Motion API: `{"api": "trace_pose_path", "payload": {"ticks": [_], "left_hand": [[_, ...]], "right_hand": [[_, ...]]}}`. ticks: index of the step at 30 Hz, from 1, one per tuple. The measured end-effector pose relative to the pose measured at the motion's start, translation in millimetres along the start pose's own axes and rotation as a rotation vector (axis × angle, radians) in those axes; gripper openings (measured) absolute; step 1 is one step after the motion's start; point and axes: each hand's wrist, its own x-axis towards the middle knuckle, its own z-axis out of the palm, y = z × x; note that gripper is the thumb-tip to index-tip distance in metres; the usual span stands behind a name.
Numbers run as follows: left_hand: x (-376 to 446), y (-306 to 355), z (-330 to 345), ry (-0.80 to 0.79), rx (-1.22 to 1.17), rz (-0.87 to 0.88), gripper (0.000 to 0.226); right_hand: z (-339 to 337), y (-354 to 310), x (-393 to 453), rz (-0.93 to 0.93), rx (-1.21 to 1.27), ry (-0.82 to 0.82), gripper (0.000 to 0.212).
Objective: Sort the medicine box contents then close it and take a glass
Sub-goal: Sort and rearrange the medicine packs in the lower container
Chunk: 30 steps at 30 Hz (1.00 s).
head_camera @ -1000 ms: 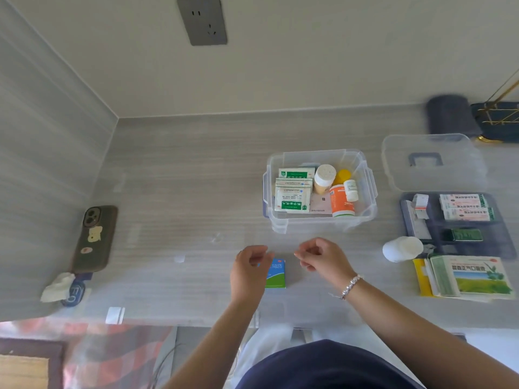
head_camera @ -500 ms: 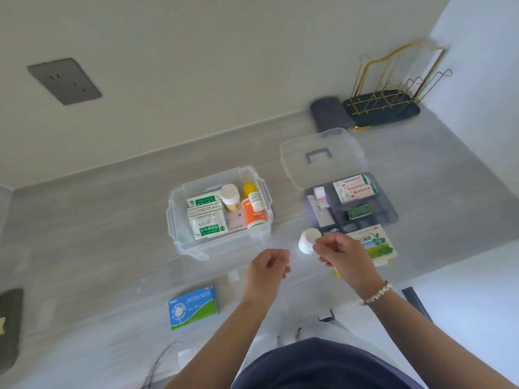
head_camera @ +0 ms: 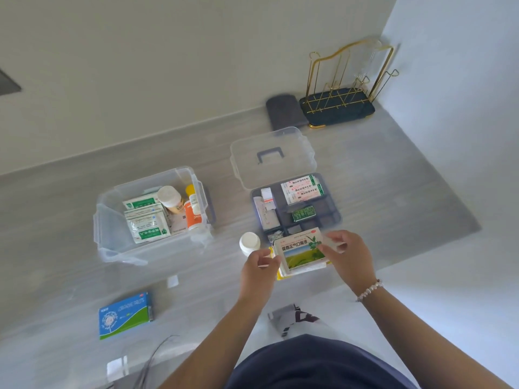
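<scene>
Now | both hands: left hand (head_camera: 259, 265); right hand (head_camera: 346, 252) | pinching green carton (head_camera: 300, 249)

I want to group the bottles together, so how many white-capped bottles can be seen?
3. One white bottle lies on the counter beside the left hand; a tan bottle and an orange bottle sit in the clear box. Others may be hidden.

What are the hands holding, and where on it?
Both hands, left and right, hold the green-and-white medicine box by its opposite short ends.
</scene>
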Motion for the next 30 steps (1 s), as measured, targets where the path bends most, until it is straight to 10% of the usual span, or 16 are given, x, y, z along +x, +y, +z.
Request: {"api": "trace_pose_path", "payload": {"ticks": [6,30], "left_hand": [[-2,1,16,-0.036,0.007,0.038,0.027],[-25,55,-162,0.239,-0.035,0.364,0.028]], "right_hand": [[3,9,8,0.052,-0.030,-0.213,0.030],[47,-165,-52,-0.211,0.299,-0.076,0.021]]}}
